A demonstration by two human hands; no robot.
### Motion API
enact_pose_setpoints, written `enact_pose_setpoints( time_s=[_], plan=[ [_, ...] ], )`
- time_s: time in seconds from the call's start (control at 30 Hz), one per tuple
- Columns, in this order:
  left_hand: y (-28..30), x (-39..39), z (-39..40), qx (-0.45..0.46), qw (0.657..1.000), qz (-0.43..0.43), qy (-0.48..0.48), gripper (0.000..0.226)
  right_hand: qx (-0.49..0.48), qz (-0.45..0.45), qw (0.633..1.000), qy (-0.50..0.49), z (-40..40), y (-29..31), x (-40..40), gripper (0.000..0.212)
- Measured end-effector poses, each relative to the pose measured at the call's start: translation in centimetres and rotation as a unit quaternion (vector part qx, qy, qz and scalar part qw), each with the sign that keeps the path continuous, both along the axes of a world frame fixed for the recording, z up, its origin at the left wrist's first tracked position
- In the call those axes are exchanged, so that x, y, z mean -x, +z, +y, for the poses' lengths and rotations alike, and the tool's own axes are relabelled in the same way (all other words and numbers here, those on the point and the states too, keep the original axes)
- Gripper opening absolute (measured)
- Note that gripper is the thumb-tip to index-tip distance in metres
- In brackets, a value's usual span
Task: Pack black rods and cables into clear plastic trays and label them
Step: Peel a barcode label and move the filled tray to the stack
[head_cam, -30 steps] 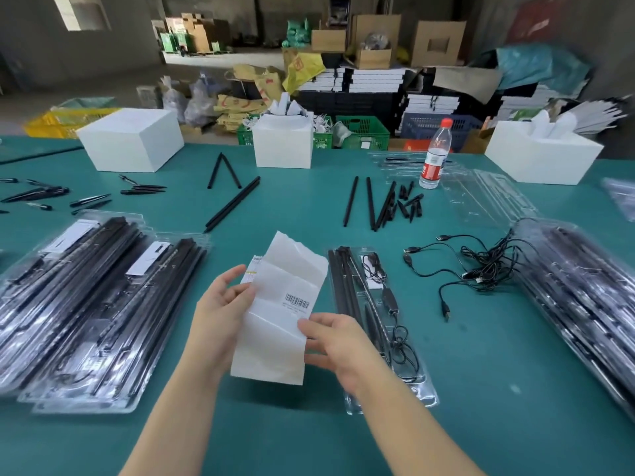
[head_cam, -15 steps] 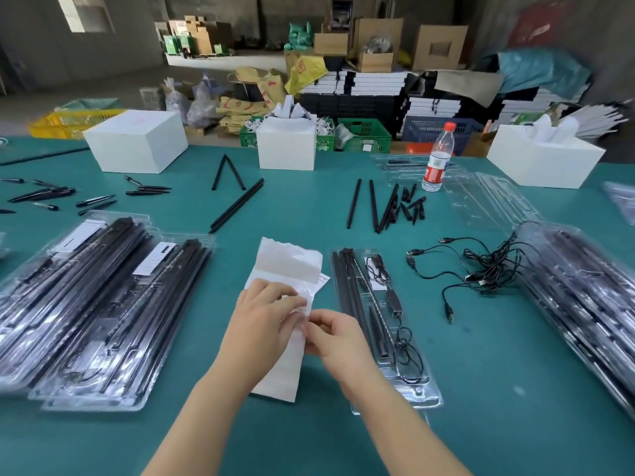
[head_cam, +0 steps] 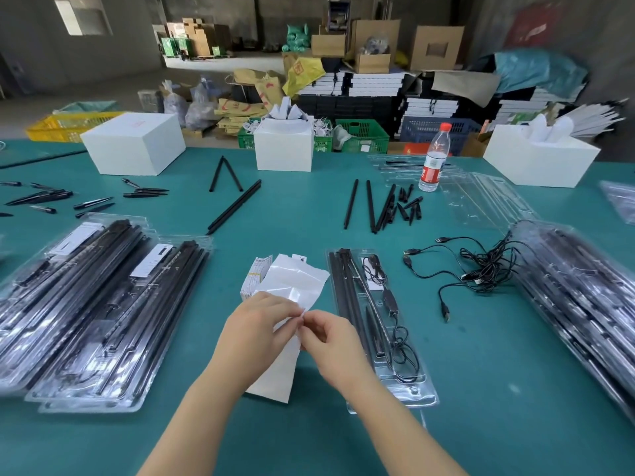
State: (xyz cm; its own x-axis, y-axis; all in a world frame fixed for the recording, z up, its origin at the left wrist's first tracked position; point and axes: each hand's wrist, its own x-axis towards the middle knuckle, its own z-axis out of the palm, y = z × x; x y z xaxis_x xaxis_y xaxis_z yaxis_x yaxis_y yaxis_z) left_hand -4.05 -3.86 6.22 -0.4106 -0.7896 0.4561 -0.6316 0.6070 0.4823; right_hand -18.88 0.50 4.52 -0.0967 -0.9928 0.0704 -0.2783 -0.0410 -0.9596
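A white label sheet (head_cam: 292, 286) lies folded on the green table in front of me. My left hand (head_cam: 257, 329) holds the sheet near its middle. My right hand (head_cam: 330, 338) pinches a small white label corner (head_cam: 302, 312) at the sheet's edge. Just to the right lies a clear plastic tray (head_cam: 405, 396) filled with black rods and a coiled cable. A stack of labels (head_cam: 256, 280) peeks out behind the sheet. Loose black rods (head_cam: 369, 204) lie farther back, and tangled black cables (head_cam: 477, 266) sit at the right.
Stacks of packed trays (head_cam: 103, 304) lie at the left, and more packed trays (head_cam: 577, 290) at the right. Empty clear trays (head_cam: 481, 197), a water bottle (head_cam: 434, 159) and three white boxes (head_cam: 135, 142) stand along the table's back. Black rod tips (head_cam: 51, 197) lie at far left.
The sheet has been folded over, hiding its barcode. Both hands came together at its right edge, and my right hand now pinches a label corner.
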Motion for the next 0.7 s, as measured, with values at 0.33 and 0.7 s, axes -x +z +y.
enact_pose_setpoints(
  time_s=[0.33, 0.7],
  plan=[
    [-0.4, 0.3, -0.5, -0.143, 0.961, 0.183, 0.152, 0.019, -0.091, -0.057, 0.994, -0.022, 0.1, -0.9, 0.0, 0.022],
    [1.0, -0.1, -1.1, -0.287, 0.861, 0.418, 0.051, 0.017, -0.050, 0.068, 0.989, -0.119, -0.2, -1.9, 0.6, 0.035]
  ],
)
